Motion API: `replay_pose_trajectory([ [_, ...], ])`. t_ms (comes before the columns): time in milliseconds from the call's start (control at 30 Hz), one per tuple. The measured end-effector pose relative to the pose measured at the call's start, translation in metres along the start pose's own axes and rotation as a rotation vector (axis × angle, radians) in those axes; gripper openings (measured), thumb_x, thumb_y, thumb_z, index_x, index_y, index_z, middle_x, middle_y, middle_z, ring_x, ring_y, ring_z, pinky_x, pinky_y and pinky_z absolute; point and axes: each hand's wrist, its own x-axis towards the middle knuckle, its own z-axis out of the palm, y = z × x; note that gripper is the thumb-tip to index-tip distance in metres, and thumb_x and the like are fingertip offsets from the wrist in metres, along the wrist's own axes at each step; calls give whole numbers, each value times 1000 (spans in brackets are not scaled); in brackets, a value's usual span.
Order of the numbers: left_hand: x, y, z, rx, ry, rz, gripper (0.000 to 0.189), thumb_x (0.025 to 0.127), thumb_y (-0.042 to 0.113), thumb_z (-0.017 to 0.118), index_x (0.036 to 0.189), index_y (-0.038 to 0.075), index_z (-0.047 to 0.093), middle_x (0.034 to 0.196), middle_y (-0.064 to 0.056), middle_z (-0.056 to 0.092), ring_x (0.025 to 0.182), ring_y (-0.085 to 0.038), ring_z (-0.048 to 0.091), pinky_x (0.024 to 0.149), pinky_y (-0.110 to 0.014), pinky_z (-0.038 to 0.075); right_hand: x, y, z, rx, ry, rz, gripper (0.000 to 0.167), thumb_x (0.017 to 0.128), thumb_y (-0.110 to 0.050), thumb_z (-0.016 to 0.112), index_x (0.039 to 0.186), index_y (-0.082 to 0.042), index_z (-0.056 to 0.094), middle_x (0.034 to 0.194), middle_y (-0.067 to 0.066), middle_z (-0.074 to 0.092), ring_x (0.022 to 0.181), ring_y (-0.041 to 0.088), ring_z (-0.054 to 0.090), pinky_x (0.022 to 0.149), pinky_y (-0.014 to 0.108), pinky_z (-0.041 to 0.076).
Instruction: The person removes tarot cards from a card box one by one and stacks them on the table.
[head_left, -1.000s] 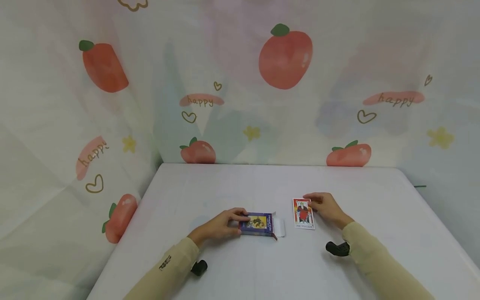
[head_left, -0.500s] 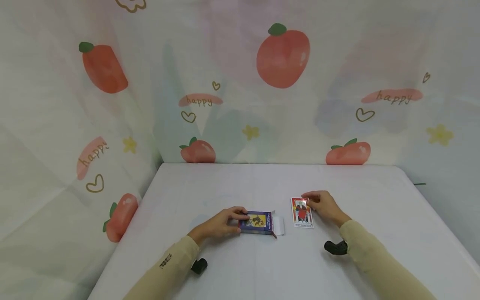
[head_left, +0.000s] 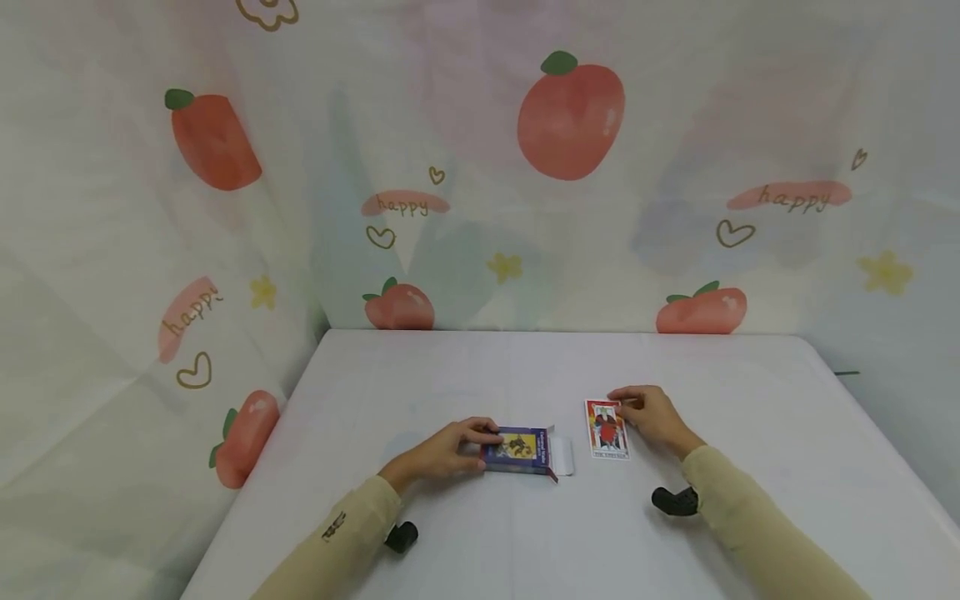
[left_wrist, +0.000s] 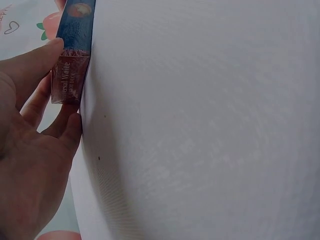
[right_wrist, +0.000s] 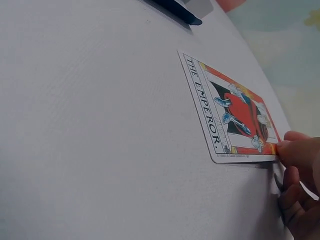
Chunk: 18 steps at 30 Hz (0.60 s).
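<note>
The left grip (head_left: 448,450) pinches the deck box (head_left: 519,450), the right grip (head_left: 654,415) the card (head_left: 604,431) at its far right corner, both as before.

Box (head_left: 519,450) left of card (head_left: 605,433)

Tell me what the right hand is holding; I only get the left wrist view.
Observer: The right hand holds a card near one corner.
Operator: Read me the title on it.
Observer: In the right wrist view it says "THE EMPEROR."
Operator: Now report the end of the box that I can't see.
Observer: In the head view, a white flap sticks out there, on the side toward the card.
</note>
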Motion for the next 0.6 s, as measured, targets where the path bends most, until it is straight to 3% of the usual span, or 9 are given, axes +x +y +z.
replay_pose_trajectory([
  [133,-1,-1,1,-13,1,-3,48,94,11,70,141,14,61,152,-6,47,150,-28,35,123,-55,26,-1,0,0,25,12,11,32,99,-9,61,127,5,66,131,27,64,100,23,60,72,19,48],
  [400,-1,-1,3,-18,11,-10,47,94,11,71,140,14,62,151,-5,48,149,-28,36,123,-56,27,-3,-2,-4,78,-4,69,41,104,-23,56,134,5,60,130,27,61,91,19,63,67,23,52],
  [600,0,-1,2,-14,13,2,47,94,11,71,140,13,62,151,-4,48,149,-27,36,123,-55,27,-2,-6,-7,83,-3,81,42,105,-25,55,136,3,59,133,27,60,94,22,64,69,24,53],
])
